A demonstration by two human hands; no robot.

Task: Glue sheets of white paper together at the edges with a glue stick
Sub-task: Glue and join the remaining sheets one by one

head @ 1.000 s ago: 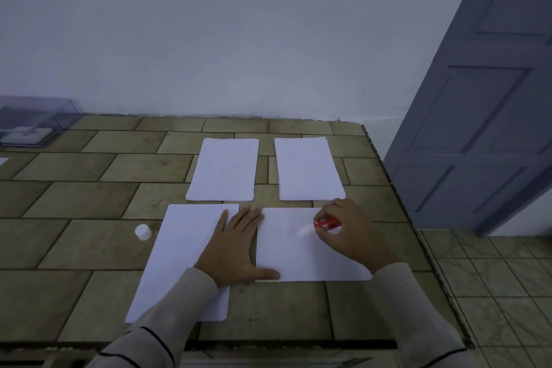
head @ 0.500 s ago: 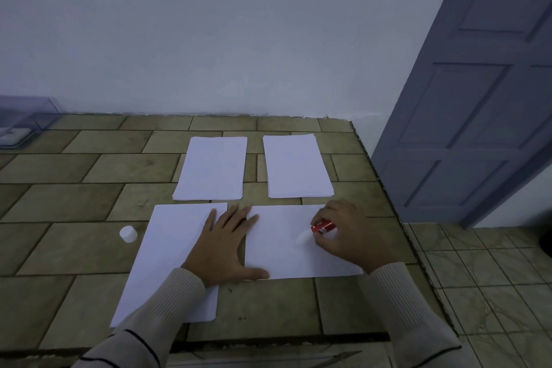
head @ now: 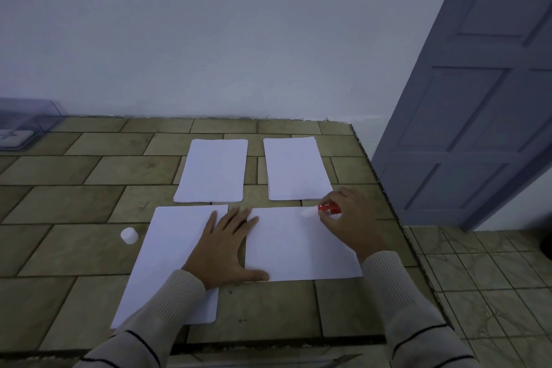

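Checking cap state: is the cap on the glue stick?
No, the white cap lies on the tiles, apart from the glue stick in the right hand.

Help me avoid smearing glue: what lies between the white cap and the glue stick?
Head view: from the white cap come the left sheet, the flat left hand, then the right sheet, up to the glue stick.

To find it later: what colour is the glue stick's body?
The glue stick is red; head view.
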